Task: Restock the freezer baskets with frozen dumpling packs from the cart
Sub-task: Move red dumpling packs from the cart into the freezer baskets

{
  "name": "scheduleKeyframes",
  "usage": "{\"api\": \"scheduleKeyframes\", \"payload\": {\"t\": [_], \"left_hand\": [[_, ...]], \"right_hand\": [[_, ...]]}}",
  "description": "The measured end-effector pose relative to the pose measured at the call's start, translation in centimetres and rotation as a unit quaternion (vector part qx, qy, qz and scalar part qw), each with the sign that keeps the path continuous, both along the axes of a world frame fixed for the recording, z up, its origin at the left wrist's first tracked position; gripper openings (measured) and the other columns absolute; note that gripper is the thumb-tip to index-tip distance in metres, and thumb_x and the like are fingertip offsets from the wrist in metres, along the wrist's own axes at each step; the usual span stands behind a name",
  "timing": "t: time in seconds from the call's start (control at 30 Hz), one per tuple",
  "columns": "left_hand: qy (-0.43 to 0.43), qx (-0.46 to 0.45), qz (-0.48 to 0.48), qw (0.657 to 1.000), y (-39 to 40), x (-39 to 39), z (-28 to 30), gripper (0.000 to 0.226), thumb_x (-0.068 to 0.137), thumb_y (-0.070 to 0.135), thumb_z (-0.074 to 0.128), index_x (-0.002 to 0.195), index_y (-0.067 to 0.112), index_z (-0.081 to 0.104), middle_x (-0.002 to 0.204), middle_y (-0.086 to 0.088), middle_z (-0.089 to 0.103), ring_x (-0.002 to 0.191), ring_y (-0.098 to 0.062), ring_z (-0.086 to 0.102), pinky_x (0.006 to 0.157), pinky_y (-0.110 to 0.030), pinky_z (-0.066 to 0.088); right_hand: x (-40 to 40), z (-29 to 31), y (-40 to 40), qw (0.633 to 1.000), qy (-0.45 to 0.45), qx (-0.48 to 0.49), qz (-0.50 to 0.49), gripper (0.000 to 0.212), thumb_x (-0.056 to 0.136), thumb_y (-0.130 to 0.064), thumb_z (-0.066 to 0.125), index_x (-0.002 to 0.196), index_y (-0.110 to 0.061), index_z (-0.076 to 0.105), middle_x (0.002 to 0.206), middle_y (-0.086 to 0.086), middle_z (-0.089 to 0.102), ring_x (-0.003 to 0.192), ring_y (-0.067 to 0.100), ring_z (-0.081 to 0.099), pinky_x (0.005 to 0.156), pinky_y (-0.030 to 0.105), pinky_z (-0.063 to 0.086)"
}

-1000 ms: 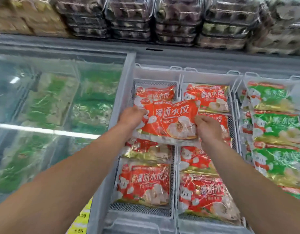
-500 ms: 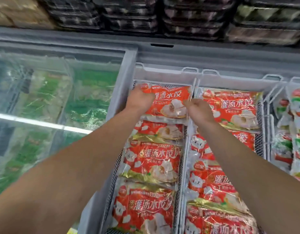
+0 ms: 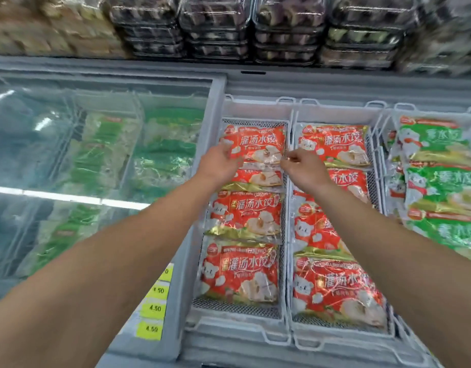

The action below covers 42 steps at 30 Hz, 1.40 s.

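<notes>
Closest up, yellow price tags (image 3: 150,309) line the freezer edge. Further in, the left basket (image 3: 237,324) is stacked with red packs. At its far end the red dumpling pack (image 3: 258,142) lies flat, left hand (image 3: 219,163) loose on its edge, right hand (image 3: 303,166) pinching its corner.

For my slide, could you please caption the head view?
Both hands set a red pack into the left basket.

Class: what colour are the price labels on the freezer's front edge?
Yellow-green price labels, with dark printed numbers; head view.
</notes>
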<state>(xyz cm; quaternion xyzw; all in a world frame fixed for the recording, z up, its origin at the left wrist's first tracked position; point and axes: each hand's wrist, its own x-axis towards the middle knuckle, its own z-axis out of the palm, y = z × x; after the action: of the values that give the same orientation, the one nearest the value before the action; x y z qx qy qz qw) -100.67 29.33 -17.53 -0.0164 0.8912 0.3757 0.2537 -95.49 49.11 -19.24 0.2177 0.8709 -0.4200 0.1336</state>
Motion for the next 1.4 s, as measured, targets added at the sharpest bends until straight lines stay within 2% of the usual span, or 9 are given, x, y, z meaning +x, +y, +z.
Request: {"api": "scheduleKeyframes", "payload": {"t": [0.17,0.3,0.47,0.6,0.73,0.8,1.07,1.2,1.4], "left_hand": [[0.047,-0.019,-0.066,0.997,-4.0,7.9,2.8,0.044,0.090,0.037,0.059,0.129,0.017,0.061,0.125,-0.003,0.068,0.106,-0.025,0.066,0.094,-0.046,0.055],[0.067,-0.026,-0.102,0.992,-7.8,14.5,4.0,0.059,0.078,0.049,0.058,0.131,0.021,0.062,0.128,-0.003,0.067,0.116,-0.026,0.063,0.098,-0.042,0.052],[0.113,-0.040,-0.161,0.980,-12.8,22.0,5.0,0.052,0.093,0.033,0.064,0.142,0.020,0.054,0.139,-0.005,0.061,0.124,-0.028,0.058,0.098,-0.031,0.044],[0.112,-0.030,-0.182,0.976,-15.5,27.6,5.3,0.052,0.093,0.033,0.062,0.141,0.017,0.054,0.140,-0.006,0.060,0.122,-0.028,0.059,0.099,-0.033,0.046],[0.100,-0.005,-0.210,0.973,-17.3,34.1,6.2,0.056,0.094,0.033,0.062,0.146,0.018,0.047,0.145,-0.005,0.055,0.125,-0.028,0.056,0.102,-0.035,0.045],[0.103,0.002,-0.229,0.968,-17.3,36.5,6.4,0.053,0.095,0.030,0.060,0.145,0.016,0.049,0.143,-0.006,0.056,0.126,-0.027,0.056,0.099,-0.032,0.043],[0.099,-0.018,-0.310,0.945,-15.1,47.2,4.7,0.060,0.094,0.033,0.059,0.150,0.018,0.043,0.151,-0.002,0.049,0.134,-0.024,0.050,0.109,-0.035,0.040],[0.100,-0.015,-0.341,0.935,-12.4,54.7,3.3,0.059,0.092,0.030,0.060,0.148,0.017,0.046,0.149,-0.004,0.052,0.132,-0.023,0.053,0.110,-0.032,0.038],[0.100,0.001,-0.342,0.934,-7.4,66.9,1.3,0.050,0.090,0.027,0.063,0.139,0.017,0.056,0.139,-0.005,0.061,0.126,-0.026,0.058,0.105,-0.032,0.044]], "right_hand": [[8.5,4.4,-4.1,0.998,0.026,0.050,0.033,0.044,0.100,-0.032,0.054,0.137,-0.008,0.054,0.135,0.011,0.060,0.122,0.029,0.056,0.093,0.027,0.041],[15.4,6.1,-7.5,0.992,0.046,0.107,0.052,0.049,0.099,-0.033,0.056,0.143,-0.012,0.050,0.144,0.006,0.054,0.129,0.026,0.052,0.093,0.024,0.037],[24.2,7.3,-12.4,0.985,0.052,0.163,0.031,0.048,0.096,-0.032,0.059,0.139,-0.012,0.054,0.144,0.008,0.054,0.130,0.028,0.050,0.103,0.033,0.039],[31.4,7.7,-15.8,0.982,0.038,0.184,0.006,0.050,0.094,-0.035,0.060,0.138,-0.012,0.055,0.140,0.011,0.056,0.124,0.030,0.055,0.100,0.036,0.044],[39.3,8.3,-18.4,0.981,0.022,0.193,-0.015,0.051,0.093,-0.032,0.060,0.140,-0.014,0.053,0.143,0.008,0.054,0.130,0.027,0.051,0.105,0.037,0.041],[42.2,8.5,-18.7,0.979,0.012,0.202,-0.023,0.052,0.094,-0.032,0.059,0.142,-0.015,0.051,0.146,0.007,0.051,0.132,0.026,0.048,0.107,0.037,0.039],[56.1,7.8,-17.6,0.971,-0.052,0.227,-0.052,0.054,0.092,-0.033,0.060,0.141,-0.014,0.051,0.143,0.011,0.052,0.128,0.027,0.051,0.107,0.038,0.041],[65.4,7.0,-15.7,0.968,-0.061,0.221,-0.101,0.051,0.091,-0.030,0.061,0.139,-0.013,0.054,0.142,0.009,0.054,0.130,0.026,0.049,0.108,0.034,0.036],[79.3,5.2,-11.9,0.968,-0.064,0.184,-0.159,0.052,0.090,-0.035,0.060,0.139,-0.019,0.053,0.141,0.006,0.053,0.124,0.025,0.054,0.104,0.039,0.044]]}}
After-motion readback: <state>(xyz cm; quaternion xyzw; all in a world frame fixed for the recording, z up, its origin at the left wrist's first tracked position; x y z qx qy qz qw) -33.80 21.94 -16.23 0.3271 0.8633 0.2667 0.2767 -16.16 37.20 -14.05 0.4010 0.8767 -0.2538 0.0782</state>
